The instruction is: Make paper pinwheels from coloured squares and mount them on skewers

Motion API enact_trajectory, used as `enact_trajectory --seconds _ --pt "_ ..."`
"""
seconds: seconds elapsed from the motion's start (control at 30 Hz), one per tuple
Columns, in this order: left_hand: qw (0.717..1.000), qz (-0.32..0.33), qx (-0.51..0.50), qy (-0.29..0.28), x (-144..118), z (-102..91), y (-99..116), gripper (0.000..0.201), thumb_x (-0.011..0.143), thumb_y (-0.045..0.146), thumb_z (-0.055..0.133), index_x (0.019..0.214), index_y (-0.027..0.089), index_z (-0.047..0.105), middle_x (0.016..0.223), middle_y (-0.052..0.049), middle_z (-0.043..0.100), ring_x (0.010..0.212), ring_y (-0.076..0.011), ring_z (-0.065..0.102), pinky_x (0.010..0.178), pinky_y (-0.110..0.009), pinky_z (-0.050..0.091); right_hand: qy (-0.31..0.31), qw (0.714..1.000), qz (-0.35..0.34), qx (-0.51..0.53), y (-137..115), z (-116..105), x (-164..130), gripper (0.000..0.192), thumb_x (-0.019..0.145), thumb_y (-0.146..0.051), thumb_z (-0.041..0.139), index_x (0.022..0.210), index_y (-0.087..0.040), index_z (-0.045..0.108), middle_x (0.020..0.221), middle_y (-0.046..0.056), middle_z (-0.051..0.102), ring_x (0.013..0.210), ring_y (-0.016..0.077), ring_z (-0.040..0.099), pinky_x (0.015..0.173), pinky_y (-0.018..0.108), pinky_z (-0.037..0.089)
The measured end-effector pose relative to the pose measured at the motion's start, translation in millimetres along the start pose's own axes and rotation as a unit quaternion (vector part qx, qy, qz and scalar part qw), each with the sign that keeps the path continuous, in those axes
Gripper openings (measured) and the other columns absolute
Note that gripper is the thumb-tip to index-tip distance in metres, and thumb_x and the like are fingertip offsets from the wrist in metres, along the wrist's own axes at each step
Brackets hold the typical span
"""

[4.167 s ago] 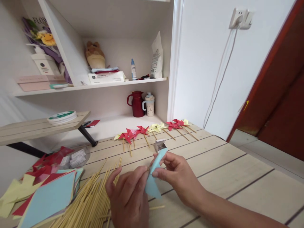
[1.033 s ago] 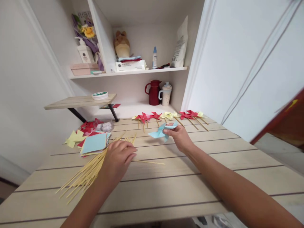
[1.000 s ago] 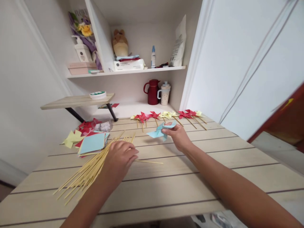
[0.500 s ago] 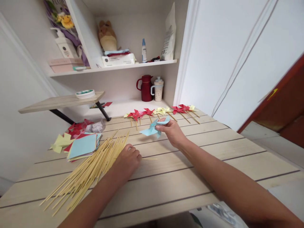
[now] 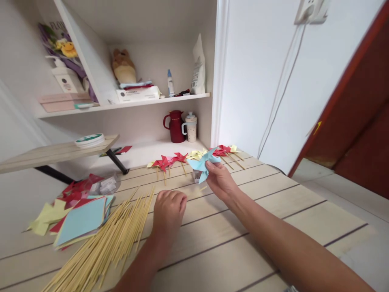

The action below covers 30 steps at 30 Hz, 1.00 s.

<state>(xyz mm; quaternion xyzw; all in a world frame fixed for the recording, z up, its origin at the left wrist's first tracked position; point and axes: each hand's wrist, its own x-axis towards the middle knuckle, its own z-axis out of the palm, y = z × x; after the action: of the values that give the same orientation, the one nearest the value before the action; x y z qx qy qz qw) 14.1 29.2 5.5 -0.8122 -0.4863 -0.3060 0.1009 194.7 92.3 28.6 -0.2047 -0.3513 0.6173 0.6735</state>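
The right hand [image 5: 219, 179] holds a blue paper pinwheel [image 5: 201, 163] above the counter [image 5: 273, 202], fingers pinching it; the left hand [image 5: 169, 207] rests curled on the counter beside the sticks [image 5: 115, 239]; whether it grips anything, I cannot tell.

The pinwheel [image 5: 201, 164] sits in the right hand [image 5: 219, 181], the finished row [image 5: 194, 156] just behind it, the left hand [image 5: 169, 209] and sticks [image 5: 112, 243] to its left.

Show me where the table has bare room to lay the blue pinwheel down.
Bare planks lie right of the right hand, out to the table edge, and along the near edge. Crowded: the sticks and paper stack at left, and the pinwheel row at the back.
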Motion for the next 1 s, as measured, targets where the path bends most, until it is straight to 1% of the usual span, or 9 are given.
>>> enact_trajectory --seconds 0.1,0.3,0.4,0.5,0.63,0.73,0.83,0.9,1.0 --pt "0.999 -0.03 -0.011 0.038 0.5 13.4 4.3 0.016 0.089 0.017 0.055 0.08 0.022 0.068 0.082 -0.004 0.075 0.079 -0.023 0.066 0.078 -0.039 0.044 0.018 0.999 0.006 0.029 1.3 -0.1 1.1 0.027 0.063 -0.034 0.087 0.079 -0.023 0.068 0.078 -0.001 0.071 0.071 0.0165 0.064 0.068 0.031 0.054" --pt "0.993 -0.063 -0.074 0.061 -6.0 31.2 5.7 0.018 0.09 0.016 0.053 0.09 0.021 0.071 0.087 -0.006 0.074 0.084 -0.0242 0.065 0.078 -0.039 0.05 0.057 0.996 0.012 0.073 7.5 -0.9 2.7 0.029 0.061 -0.033 0.088 0.078 -0.025 0.065 0.074 -0.002 0.07 0.065 0.0165 0.062 0.067 0.033 0.056" --pt "0.99 -0.065 -0.116 0.049 -10.6 36.0 3.3 0.028 0.09 0.012 0.05 0.107 0.02 0.071 0.097 -0.007 0.075 0.089 -0.0246 0.064 0.08 -0.04 0.052 0.064 0.995 0.014 0.08 7.9 0.0 2.2 0.027 0.063 -0.032 0.087 0.079 -0.025 0.065 0.076 -0.002 0.071 0.067 0.0172 0.064 0.068 0.034 0.057" --pt "0.985 -0.084 -0.145 0.028 -14.1 39.8 2.3 0.033 0.09 0.011 0.049 0.114 0.02 0.07 0.096 -0.008 0.076 0.087 -0.0251 0.064 0.078 -0.041 0.053 0.054 0.995 0.024 0.083 7.8 3.0 -0.6 0.025 0.066 -0.031 0.085 0.08 -0.025 0.065 0.076 -0.002 0.07 0.069 0.0171 0.064 0.068 0.033 0.056" --pt "0.979 -0.105 -0.177 0.019 -12.5 39.4 6.0 0.03 0.091 0.016 0.049 0.11 0.023 0.072 0.091 -0.006 0.075 0.085 -0.025 0.063 0.077 -0.042 0.051 0.049 0.992 0.052 0.106 8.2 8.0 -4.5 0.026 0.067 -0.029 0.085 0.084 -0.024 0.067 0.082 -0.002 0.071 0.072 0.0155 0.063 0.068 0.03 0.055" --pt "0.968 -0.129 -0.211 0.028 -7.3 33.0 10.5 0.024 0.09 0.02 0.051 0.09 0.024 0.075 0.091 -0.006 0.074 0.088 -0.0262 0.063 0.082 -0.044 0.047 0.034 0.994 0.042 0.095 5.0 9.8 -5.5 0.022 0.069 -0.031 0.083 0.082 -0.023 0.067 0.086 -0.001 0.071 0.073 0.0148 0.062 0.072 0.031 0.054" --pt "0.922 -0.221 -0.315 0.041 -2.9 22.1 12.2 0.023 0.089 0.029 0.052 0.076 0.023 0.07 0.091 -0.006 0.073 0.093 -0.0265 0.064 0.085 -0.042 0.046 0.022 0.998 0.007 0.051 -6.1 8.8 -5.9 0.022 0.068 -0.032 0.084 0.08 -0.024 0.067 0.08 -0.002 0.069 0.072 0.0159 0.061 0.074 0.032 0.053" --pt "0.865 -0.304 -0.397 0.037 -1.6 13.7 10.4 0.025 0.089 0.037 0.053 0.076 0.022 0.068 0.079 -0.004 0.071 0.079 -0.0233 0.064 0.077 -0.036 0.047 0.02 0.999 -0.026 0.017 -16.1 7.1 -7.2 0.024 0.063 -0.032 0.086 0.077 -0.025 0.067 0.076 -0.002 0.067 0.071 0.0165 0.06 0.073 0.033 0.052" --pt "0.794 -0.348 -0.494 0.063 -1.8 3.3 4.3 0.027 0.087 0.045 0.056 0.081 0.021 0.067 0.058 0.003 0.055 0.055 -0.0148 0.049 0.057 -0.026 0.04 -0.028 0.997 -0.05 -0.054 -26.5 5.0 -11.9 0.025 0.06 -0.035 0.086 0.075 -0.026 0.069 0.076 0.0 0.067 0.07 0.0187 0.059 0.067 0.035 0.05"
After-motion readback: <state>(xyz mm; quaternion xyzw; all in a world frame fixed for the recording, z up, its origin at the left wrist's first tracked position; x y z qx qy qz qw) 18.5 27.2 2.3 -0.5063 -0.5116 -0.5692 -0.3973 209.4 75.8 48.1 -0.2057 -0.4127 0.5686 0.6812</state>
